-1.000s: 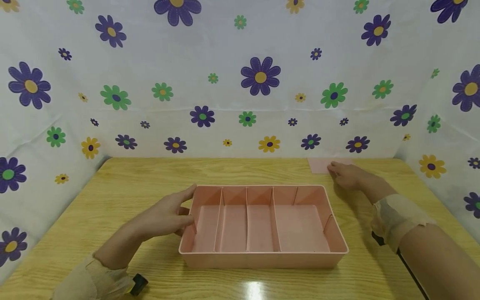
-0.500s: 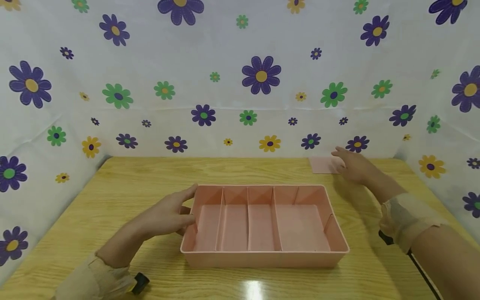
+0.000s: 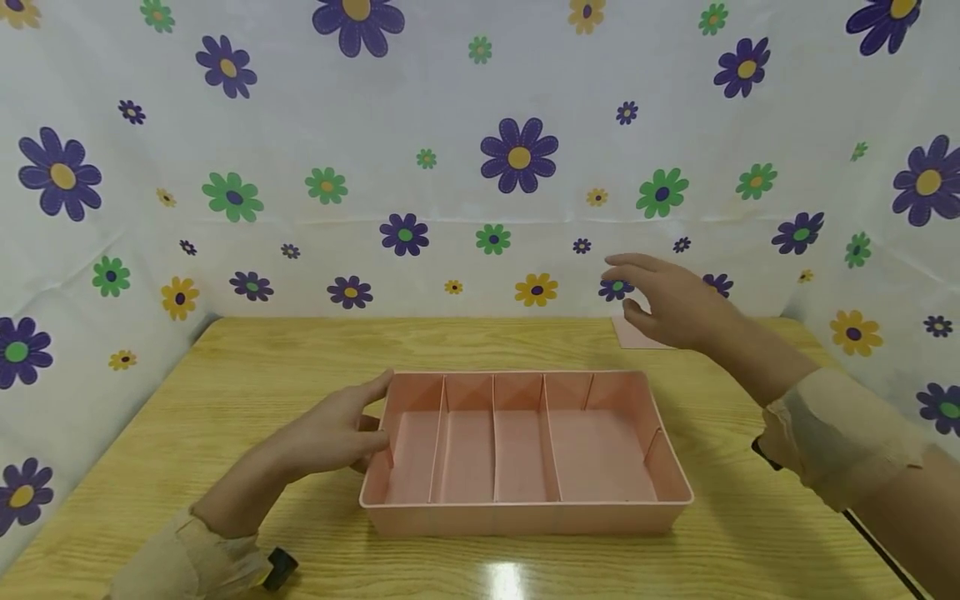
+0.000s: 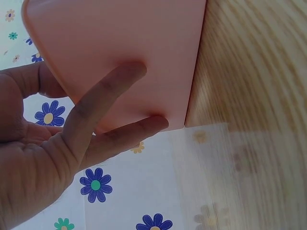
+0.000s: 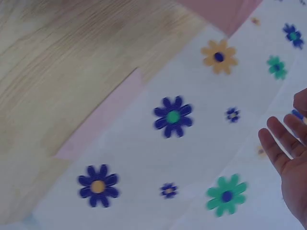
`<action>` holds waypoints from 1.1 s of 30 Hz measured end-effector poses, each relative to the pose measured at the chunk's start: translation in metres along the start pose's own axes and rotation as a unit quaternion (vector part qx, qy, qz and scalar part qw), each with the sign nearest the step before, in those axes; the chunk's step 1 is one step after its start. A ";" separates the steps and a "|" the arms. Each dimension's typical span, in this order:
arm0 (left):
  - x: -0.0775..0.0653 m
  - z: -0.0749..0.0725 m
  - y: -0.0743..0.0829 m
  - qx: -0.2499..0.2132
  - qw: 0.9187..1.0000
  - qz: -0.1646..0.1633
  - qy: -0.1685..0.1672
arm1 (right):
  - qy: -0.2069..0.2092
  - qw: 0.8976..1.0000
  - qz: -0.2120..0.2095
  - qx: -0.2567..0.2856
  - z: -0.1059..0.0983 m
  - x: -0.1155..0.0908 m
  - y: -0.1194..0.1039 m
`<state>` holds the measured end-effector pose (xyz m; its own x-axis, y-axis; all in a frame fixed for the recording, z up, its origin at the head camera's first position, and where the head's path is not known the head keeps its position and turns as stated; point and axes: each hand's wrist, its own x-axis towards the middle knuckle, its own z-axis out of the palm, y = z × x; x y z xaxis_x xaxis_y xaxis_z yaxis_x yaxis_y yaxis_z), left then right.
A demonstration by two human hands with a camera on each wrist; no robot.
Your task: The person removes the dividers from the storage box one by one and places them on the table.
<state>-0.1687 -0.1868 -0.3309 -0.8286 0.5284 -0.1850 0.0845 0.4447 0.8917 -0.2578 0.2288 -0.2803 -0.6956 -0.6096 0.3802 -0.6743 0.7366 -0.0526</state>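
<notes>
A pink divided organizer box (image 3: 525, 520) stands on the table, with narrow compartments at left and a wider one at right. My left hand (image 3: 322, 429) grips its left wall: the thumb reaches over the rim, and fingertips press the outer side (image 4: 158, 38) in the left wrist view. Above the table at the back right, my right hand (image 3: 678, 304) hangs in the air with nothing in it, fingers extended. Partly behind that hand lies a flat pink sheet (image 3: 633, 333) at the table's back edge; the right wrist view shows the sheet (image 5: 103, 117) too.
The wood-grain table (image 3: 247, 358) is bounded at the back and both sides by a white cloth (image 3: 450, 192) printed with flowers. Each wrist bears a taped wrap, and a dark cable runs along the right forearm.
My right hand has left the pink sheet, rising and ending further left, above the table. The left hand stays on the organizer box, which has hardly moved.
</notes>
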 end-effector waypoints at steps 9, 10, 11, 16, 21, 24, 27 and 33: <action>0.003 0.001 -0.002 -0.002 1.000 -0.001 0.005 | 0.039 0.967 -0.251 -0.021 -0.008 -0.004 -0.066; 0.003 0.002 -0.002 -0.002 1.000 -0.001 0.006 | 0.036 0.963 -0.265 -0.021 -0.007 -0.006 -0.072; 0.003 0.002 -0.002 -0.002 1.000 -0.001 0.007 | 0.030 0.961 -0.276 -0.022 -0.006 -0.008 -0.078; 0.002 0.002 -0.002 -0.005 1.000 0.009 0.000 | -0.008 0.953 -0.301 -0.018 0.000 -0.016 -0.098; 0.002 0.002 -0.003 0.000 1.000 0.001 0.006 | -0.040 0.945 -0.325 -0.022 0.012 -0.021 -0.110; 0.002 0.002 -0.004 0.003 1.000 0.000 0.007 | -0.062 0.942 -0.328 -0.017 0.020 -0.023 -0.116; 0.002 0.002 -0.004 0.007 1.000 0.002 0.008 | -0.095 0.945 -0.313 -0.017 0.029 -0.026 -0.121; 0.000 0.002 -0.002 -0.001 1.000 0.004 0.002 | -0.169 0.941 -0.292 -0.029 0.048 -0.031 -0.126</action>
<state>-0.1683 -0.1862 -0.3335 -0.8305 0.5285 -0.1761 0.0894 0.4385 0.8943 -0.1633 0.1409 -0.3302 -0.2560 -0.9666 0.0120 -0.9583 0.2554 0.1279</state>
